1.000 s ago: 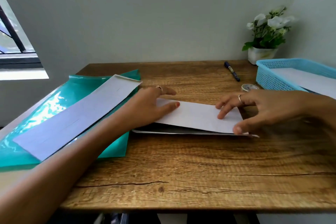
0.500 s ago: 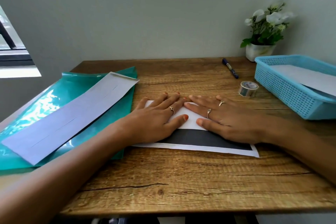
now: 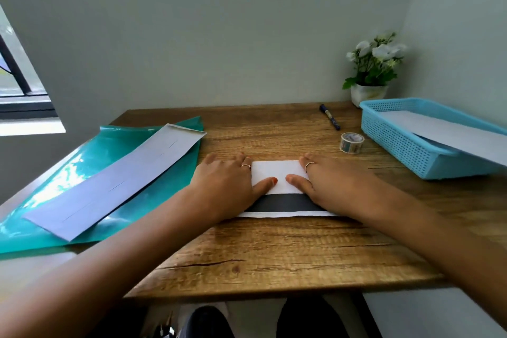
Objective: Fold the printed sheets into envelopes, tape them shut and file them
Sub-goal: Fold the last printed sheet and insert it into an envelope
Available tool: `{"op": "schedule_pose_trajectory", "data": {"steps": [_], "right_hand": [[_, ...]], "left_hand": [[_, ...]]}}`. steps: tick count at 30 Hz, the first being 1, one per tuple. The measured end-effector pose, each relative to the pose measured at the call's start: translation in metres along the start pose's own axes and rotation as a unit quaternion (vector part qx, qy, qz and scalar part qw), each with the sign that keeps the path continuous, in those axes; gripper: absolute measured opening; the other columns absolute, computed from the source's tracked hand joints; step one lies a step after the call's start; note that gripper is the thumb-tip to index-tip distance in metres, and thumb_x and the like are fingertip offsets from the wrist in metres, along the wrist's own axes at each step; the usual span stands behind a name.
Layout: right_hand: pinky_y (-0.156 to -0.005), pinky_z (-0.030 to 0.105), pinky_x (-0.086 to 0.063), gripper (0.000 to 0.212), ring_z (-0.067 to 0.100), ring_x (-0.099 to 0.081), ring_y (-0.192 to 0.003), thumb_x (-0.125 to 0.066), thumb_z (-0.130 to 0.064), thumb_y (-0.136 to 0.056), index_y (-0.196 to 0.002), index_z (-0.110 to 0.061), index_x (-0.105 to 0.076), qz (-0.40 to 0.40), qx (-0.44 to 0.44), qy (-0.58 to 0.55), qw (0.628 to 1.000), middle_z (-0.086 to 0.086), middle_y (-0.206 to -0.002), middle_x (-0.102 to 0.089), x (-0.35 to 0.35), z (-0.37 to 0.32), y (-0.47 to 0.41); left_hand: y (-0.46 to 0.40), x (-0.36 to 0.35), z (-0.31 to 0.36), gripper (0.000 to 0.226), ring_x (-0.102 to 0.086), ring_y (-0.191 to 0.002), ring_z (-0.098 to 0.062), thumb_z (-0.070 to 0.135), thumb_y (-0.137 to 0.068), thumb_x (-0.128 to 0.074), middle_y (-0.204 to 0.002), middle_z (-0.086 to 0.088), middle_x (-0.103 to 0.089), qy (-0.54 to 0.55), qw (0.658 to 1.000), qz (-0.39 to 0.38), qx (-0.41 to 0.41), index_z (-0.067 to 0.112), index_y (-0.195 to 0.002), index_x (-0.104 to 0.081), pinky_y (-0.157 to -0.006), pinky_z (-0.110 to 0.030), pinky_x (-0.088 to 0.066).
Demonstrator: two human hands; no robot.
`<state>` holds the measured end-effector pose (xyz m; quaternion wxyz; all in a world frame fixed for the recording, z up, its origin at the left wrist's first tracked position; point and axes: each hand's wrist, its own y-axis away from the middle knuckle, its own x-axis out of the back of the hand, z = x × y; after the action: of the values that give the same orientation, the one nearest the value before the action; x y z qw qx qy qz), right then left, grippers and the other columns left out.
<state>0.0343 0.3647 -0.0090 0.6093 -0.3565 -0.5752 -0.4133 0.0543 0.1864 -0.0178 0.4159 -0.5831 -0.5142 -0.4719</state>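
Both hands lie flat on a folded white printed sheet with a black band (image 3: 279, 182) at the middle of the wooden table (image 3: 274, 250); the left hand (image 3: 225, 186) covers the sheet's left end, fingers straight and spread, thumb pointing inward along the white flap; the right hand (image 3: 329, 181) presses the right end likewise, fingers straight, its thumb tip near the left thumb but apart from it; neither hand grips anything. The white flap is folded toward the person, leaving the black band and a thin white edge showing below it. To the left, a long white paper strip (image 3: 118, 181) rests on a glossy teal plastic folder (image 3: 55, 173); to the right, a roll of patterned tape (image 3: 351, 143) stands beside a light blue plastic mesh basket (image 3: 400, 143) holding white paper (image 3: 452, 134); a dark blue pen (image 3: 329, 117) lies behind the tape; a small white pot of white flowers (image 3: 370, 74) sits in the far corner.
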Motion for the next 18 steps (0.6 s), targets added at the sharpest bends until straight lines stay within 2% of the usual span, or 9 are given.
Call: {"op": "schedule_pose_trajectory", "data": {"steps": [2, 4, 6, 8, 10, 12, 14, 16, 18], "right_hand": [[-0.098, 0.038, -0.04, 0.067, 0.023, -0.042, -0.129, -0.019, -0.058, -0.096, -0.14, -0.012, -0.039, 0.009, -0.024, 0.011, 1.0, 0.007, -0.147, -0.038, 0.001, -0.004, 0.005], [-0.086, 0.037, -0.044, 0.07, 0.025, -0.051, -0.117, -0.018, -0.061, -0.094, -0.127, -0.01, -0.052, 0.013, -0.047, 0.02, 0.999, 0.011, -0.135, -0.051, 0.002, -0.007, 0.008], [-0.077, 0.035, -0.043, 0.072, 0.025, -0.057, -0.106, -0.018, -0.065, -0.092, -0.113, -0.01, -0.06, 0.014, -0.064, 0.019, 0.998, 0.011, -0.123, -0.059, 0.002, -0.008, 0.008], [-0.074, 0.033, -0.041, 0.072, 0.023, -0.057, -0.095, -0.022, -0.067, -0.09, -0.109, -0.009, -0.061, -0.007, -0.069, 0.01, 0.998, 0.009, -0.112, -0.061, 0.006, -0.006, 0.005], [-0.076, 0.031, -0.041, 0.07, 0.02, -0.053, -0.091, -0.031, -0.067, -0.089, -0.113, -0.007, -0.059, -0.049, -0.06, -0.005, 0.997, 0.007, -0.103, -0.059, 0.015, 0.0, -0.001], [-0.087, 0.03, -0.042, 0.073, 0.022, -0.053, -0.106, -0.039, -0.067, -0.086, -0.129, -0.008, -0.049, -0.104, -0.045, -0.001, 0.994, 0.006, -0.121, -0.056, 0.027, 0.01, -0.006], [-0.1, 0.034, -0.039, 0.08, 0.025, -0.045, -0.124, -0.045, -0.067, -0.083, -0.142, -0.014, -0.035, -0.144, -0.03, 0.02, 0.989, 0.006, -0.142, -0.044, 0.037, 0.019, -0.008], [-0.106, 0.038, -0.035, 0.083, 0.026, -0.036, -0.133, -0.051, -0.065, -0.081, -0.147, -0.021, -0.026, -0.173, -0.017, 0.029, 0.984, 0.004, -0.151, -0.033, 0.043, 0.026, -0.011], [-0.108, 0.039, -0.034, 0.084, 0.026, -0.034, -0.135, -0.056, -0.063, -0.08, -0.148, -0.023, -0.025, -0.185, -0.01, 0.02, 0.983, 0.003, -0.151, -0.032, 0.044, 0.027, -0.013]], "left_hand": [[0.006, 0.004, 0.004, 0.083, -0.05, -0.122, -0.023, 0.07, -0.087, -0.01, -0.138, -0.005, -0.05, -0.038, 0.998, 0.026, 0.035, 0.012, -0.132, -0.048, -0.105, -0.041, -0.035], [0.009, 0.007, 0.007, 0.08, -0.057, -0.106, -0.023, 0.073, -0.086, -0.011, -0.117, -0.006, -0.063, -0.043, 0.997, 0.022, 0.06, 0.013, -0.104, -0.061, -0.095, -0.04, -0.039], [0.011, 0.008, 0.009, 0.076, -0.058, -0.098, -0.024, 0.076, -0.083, -0.011, -0.108, -0.007, -0.065, -0.029, 0.996, -0.001, 0.083, 0.017, -0.086, -0.058, -0.089, -0.04, -0.039], [0.01, 0.01, 0.007, 0.074, -0.056, -0.09, -0.023, 0.08, -0.08, -0.014, -0.101, -0.006, -0.064, -0.008, 0.995, -0.023, 0.097, 0.016, -0.078, -0.052, -0.082, -0.037, -0.041], [0.008, 0.013, 0.0, 0.075, -0.054, -0.085, -0.021, 0.082, -0.077, -0.022, -0.1, -0.006, -0.062, 0.029, 0.994, -0.043, 0.1, 0.015, -0.085, -0.056, -0.078, -0.035, -0.043], [0.006, 0.018, -0.01, 0.079, -0.054, -0.097, -0.022, 0.078, -0.078, -0.034, -0.118, -0.007, -0.061, 0.084, 0.989, -0.079, 0.089, 0.012, -0.114, -0.058, -0.084, -0.035, -0.043], [0.007, 0.023, -0.018, 0.081, -0.05, -0.117, -0.023, 0.072, -0.079, -0.043, -0.136, -0.006, -0.051, 0.122, 0.983, -0.112, 0.08, 0.014, -0.137, -0.042, -0.094, -0.034, -0.04], [0.008, 0.024, -0.022, 0.085, -0.043, -0.128, -0.024, 0.069, -0.079, -0.047, -0.145, -0.005, -0.043, 0.142, 0.979, -0.125, 0.074, 0.017, -0.145, -0.031, -0.101, -0.034, -0.037], [0.008, 0.021, -0.025, 0.088, -0.041, -0.13, -0.025, 0.068, -0.078, -0.048, -0.147, -0.005, -0.039, 0.154, 0.978, -0.122, 0.068, 0.018, -0.147, -0.026, -0.103, -0.034, -0.035]]}}
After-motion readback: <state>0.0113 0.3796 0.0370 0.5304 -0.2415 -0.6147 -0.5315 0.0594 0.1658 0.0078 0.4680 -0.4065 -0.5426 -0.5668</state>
